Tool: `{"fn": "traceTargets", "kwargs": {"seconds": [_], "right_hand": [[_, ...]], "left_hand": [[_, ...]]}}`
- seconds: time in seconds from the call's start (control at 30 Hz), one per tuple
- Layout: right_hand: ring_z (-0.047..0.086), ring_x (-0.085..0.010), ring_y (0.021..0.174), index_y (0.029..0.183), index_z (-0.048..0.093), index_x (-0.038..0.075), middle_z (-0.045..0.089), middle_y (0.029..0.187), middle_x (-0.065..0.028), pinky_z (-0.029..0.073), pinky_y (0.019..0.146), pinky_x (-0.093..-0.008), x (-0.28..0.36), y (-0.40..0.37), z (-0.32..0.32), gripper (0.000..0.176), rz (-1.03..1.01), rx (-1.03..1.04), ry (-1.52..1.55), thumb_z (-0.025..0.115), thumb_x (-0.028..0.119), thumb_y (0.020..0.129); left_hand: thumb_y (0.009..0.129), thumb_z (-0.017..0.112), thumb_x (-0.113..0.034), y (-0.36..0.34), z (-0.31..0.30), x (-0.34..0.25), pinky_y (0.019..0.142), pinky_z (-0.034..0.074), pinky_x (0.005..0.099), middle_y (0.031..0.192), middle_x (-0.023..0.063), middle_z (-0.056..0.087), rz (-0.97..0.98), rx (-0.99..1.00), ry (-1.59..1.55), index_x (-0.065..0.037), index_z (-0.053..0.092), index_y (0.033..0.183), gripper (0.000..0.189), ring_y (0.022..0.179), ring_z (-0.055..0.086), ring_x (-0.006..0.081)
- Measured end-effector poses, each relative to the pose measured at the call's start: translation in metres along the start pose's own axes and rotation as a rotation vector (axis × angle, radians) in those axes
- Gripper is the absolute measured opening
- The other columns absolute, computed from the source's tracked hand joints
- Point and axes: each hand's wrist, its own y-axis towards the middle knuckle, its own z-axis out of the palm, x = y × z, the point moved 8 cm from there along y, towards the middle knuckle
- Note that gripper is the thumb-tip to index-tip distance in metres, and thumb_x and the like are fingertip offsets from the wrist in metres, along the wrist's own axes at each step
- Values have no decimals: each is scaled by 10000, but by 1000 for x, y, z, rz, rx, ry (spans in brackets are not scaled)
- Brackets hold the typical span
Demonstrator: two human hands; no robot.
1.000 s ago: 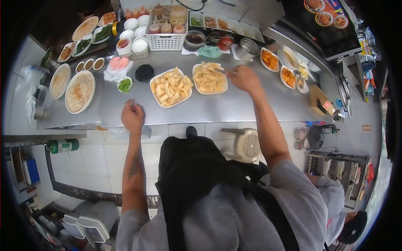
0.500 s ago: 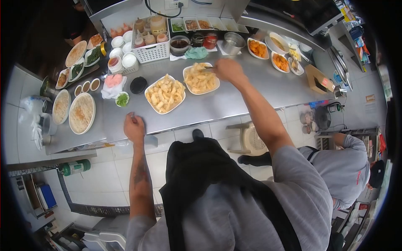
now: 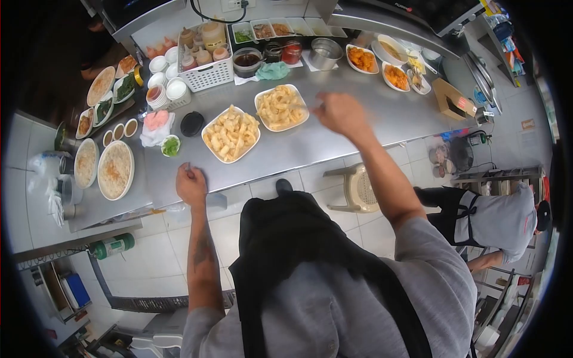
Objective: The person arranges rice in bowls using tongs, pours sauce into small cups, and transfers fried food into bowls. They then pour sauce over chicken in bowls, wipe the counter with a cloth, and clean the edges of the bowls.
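My right hand (image 3: pixel 344 116) is closed round a thin metal utensil (image 3: pixel 303 109), blurred by motion, whose far end overlaps the right side of a white bowl (image 3: pixel 276 129). Pale yellow chunks (image 3: pixel 277 106), fried-looking, fill that bowl. A second white bowl (image 3: pixel 231 161) with the same kind of chunks stands just to its left. My left hand (image 3: pixel 191 186) rests in a loose fist at the counter's front edge, nothing showing in its fingers. Near it are a small cup of chopped greens (image 3: pixel 171 145) and a round black lid (image 3: pixel 191 124).
Oval dishes of rice (image 3: pixel 116 170) stand on the left of the steel counter (image 3: pixel 286 156). A white basket of sauce bottles (image 3: pixel 206 76), a metal pot (image 3: pixel 326 53) and bowls of orange food (image 3: pixel 362 59) line the back. A plastic stool (image 3: pixel 353 190) and a co-worker (image 3: pixel 495 218) are at right.
My right hand has drawn back to the right from the bowl, with the utensil. My left hand stays at the edge. The co-worker at right has shifted and turned; the view has moved slightly.
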Motion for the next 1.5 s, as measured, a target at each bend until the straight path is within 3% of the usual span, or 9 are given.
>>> {"fn": "traceTargets", "kwargs": {"seconds": [0.3, 0.43, 0.53, 0.77, 0.93, 1.03, 1.37, 1.43, 1.5], "right_hand": [[720, -359, 771, 946, 715, 42, 722, 805, -180, 568, 695, -468, 49, 3, 100, 295, -107, 43, 15, 710, 330, 881], [720, -350, 733, 903, 741, 73, 720, 778, -174, 571, 664, -457, 44, 9, 73, 256, -128, -20, -46, 695, 324, 887], [720, -353, 739, 874, 749, 90, 720, 784, -178, 575, 667, -454, 27, 14, 5, 235, -74, -94, -67, 694, 318, 883], [720, -371, 795, 963, 770, 83, 730, 844, -191, 577, 737, -465, -4, 59, 47, 288, -162, 14, -232, 695, 349, 882], [706, -375, 947, 1089, 743, 55, 737, 929, -204, 552, 860, -456, -32, 60, 13, 416, -22, 33, 24, 696, 418, 892], [699, -371, 959, 1079, 745, 62, 740, 954, -184, 549, 853, -460, -48, 65, 15, 413, 99, 115, 13, 697, 427, 891], [688, -378, 968, 1060, 748, 55, 728, 975, -208, 533, 870, -462, -23, 42, 55, 418, 3, 301, -13, 704, 431, 883], [688, -396, 917, 1052, 743, 35, 726, 951, -211, 540, 822, -476, -21, 43, 29, 423, -78, 34, 51, 703, 423, 888], [689, -383, 871, 1060, 737, 26, 717, 920, -215, 532, 780, -469, -29, 38, 15, 428, -51, 10, 100, 709, 415, 886]], "left_hand": [[884, 648, -191, -2, 2, 3, 634, 487, 405, 643, 56, 578, 40, 6, 5, -48, 674, 1090, 252, 615, 585, 244], [858, 652, -179, -7, -8, 6, 646, 487, 425, 672, 68, 570, -8, 30, 10, -60, 694, 1050, 230, 644, 588, 276], [866, 649, -183, -6, -5, 6, 635, 484, 414, 650, 58, 567, 9, 5, 13, -59, 684, 1074, 245, 628, 583, 257], [877, 658, -201, -1, 3, 4, 619, 477, 409, 634, 48, 555, 54, -3, 23, -54, 670, 1080, 251, 604, 567, 246], [880, 659, -206, -2, 4, 5, 629, 479, 413, 641, 50, 554, 38, 20, 23, -54, 670, 1080, 252, 618, 571, 249], [870, 654, -200, 0, 5, 3, 650, 484, 423, 669, 61, 567, 27, 29, 49, -56, 682, 1070, 248, 650, 584, 265], [855, 657, -196, 0, 3, 4, 653, 489, 421, 672, 70, 564, 17, 32, 13, -49, 694, 1054, 250, 660, 589, 274], [853, 660, -191, 3, 3, 3, 648, 488, 419, 671, 67, 562, 13, 27, 5, -49, 695, 1053, 248, 653, 585, 270], [852, 662, -186, -2, 2, 6, 643, 487, 416, 670, 64, 559, 4, 41, 2, -48, 697, 1053, 247, 646, 582, 267]]}}
